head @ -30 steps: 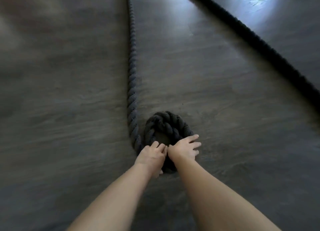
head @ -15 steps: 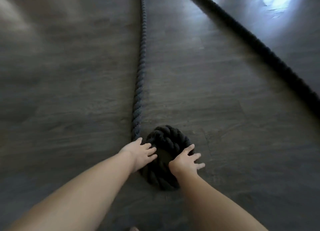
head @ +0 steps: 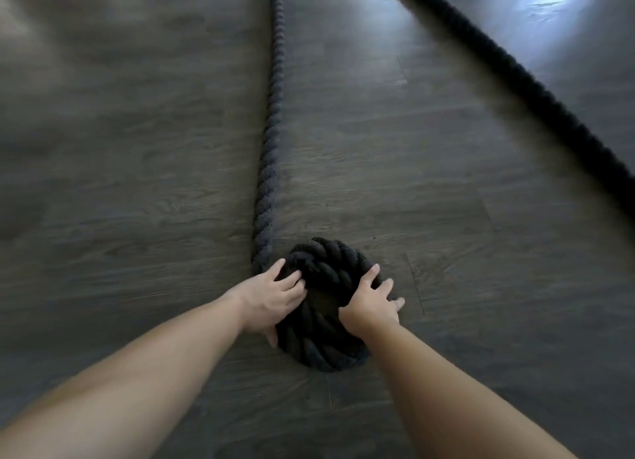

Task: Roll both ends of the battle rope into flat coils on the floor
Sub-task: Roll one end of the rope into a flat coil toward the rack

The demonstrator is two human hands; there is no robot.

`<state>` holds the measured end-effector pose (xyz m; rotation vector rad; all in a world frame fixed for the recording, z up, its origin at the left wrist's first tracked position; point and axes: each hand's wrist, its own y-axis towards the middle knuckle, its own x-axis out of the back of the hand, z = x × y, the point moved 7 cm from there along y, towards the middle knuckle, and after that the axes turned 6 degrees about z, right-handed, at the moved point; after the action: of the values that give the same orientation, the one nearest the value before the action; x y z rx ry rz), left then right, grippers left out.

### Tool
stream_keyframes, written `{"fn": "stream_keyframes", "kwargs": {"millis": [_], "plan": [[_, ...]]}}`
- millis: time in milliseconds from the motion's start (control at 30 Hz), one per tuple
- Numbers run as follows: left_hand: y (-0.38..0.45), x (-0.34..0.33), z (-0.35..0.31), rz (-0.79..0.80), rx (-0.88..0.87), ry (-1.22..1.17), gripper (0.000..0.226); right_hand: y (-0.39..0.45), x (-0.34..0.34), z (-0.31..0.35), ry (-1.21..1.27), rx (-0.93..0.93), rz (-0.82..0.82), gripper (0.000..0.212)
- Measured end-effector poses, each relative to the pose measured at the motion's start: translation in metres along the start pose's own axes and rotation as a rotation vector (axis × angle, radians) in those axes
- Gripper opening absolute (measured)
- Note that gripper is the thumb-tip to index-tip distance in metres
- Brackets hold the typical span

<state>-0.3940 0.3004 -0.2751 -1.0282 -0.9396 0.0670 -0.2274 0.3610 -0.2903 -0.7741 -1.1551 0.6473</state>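
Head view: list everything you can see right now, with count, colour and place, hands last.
Flat coil of thick twisted black rope: one, black, on the floor at lower centre, under both hands.
Straight run of the same twisted rope: one, dark grey-black, leading from the coil's left side up to the top edge.
Second stretch of thick black rope: one, black, diagonal across the upper right.
Dark wood-plank floor: one, grey-brown, fills the view.
Left hand: one, spread fingers on the coil's left side.
Right hand: one, spread fingers on its right side.
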Motion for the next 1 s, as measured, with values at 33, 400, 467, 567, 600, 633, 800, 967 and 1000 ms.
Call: {"fn": "stream_keyframes", "kwargs": {"millis": [33,400,467,567,600,633,800,967,1000], "plan": [[0.001,-0.001,0.000,-0.002,0.010,0.021,0.099,0.001,0.002,0.002,-0.012,0.015,0.007,0.105],[0.013,0.017,0.016,-0.027,0.377,-0.290,0.101,-0.013,0.003,0.040,0.311,-0.017,-0.148,0.103],[0.017,0.020,0.019,-0.037,0.392,-0.334,0.100,-0.008,0.007,0.054,0.295,-0.055,-0.146,0.104],[0.018,0.020,0.022,-0.065,0.404,-0.399,0.101,-0.001,0.010,0.067,0.225,-0.110,-0.128,0.103],[0.017,0.020,0.023,-0.078,0.403,-0.415,0.100,0.001,0.009,0.068,0.217,-0.118,-0.126,0.102],[0.016,0.021,0.024,-0.099,0.398,-0.433,0.098,0.002,0.008,0.068,0.217,-0.122,-0.124,0.102],[0.005,0.036,0.048,-0.245,0.235,-0.492,0.077,0.006,0.008,0.066,0.142,-0.111,-0.132,0.102],[0.006,0.034,0.104,-0.130,0.109,-0.121,0.132,0.012,0.007,0.067,0.157,-0.127,-0.127,0.102],[0.009,0.030,0.112,-0.066,0.089,-0.060,0.140,0.013,0.007,0.067,0.157,-0.130,-0.124,0.103]]}}
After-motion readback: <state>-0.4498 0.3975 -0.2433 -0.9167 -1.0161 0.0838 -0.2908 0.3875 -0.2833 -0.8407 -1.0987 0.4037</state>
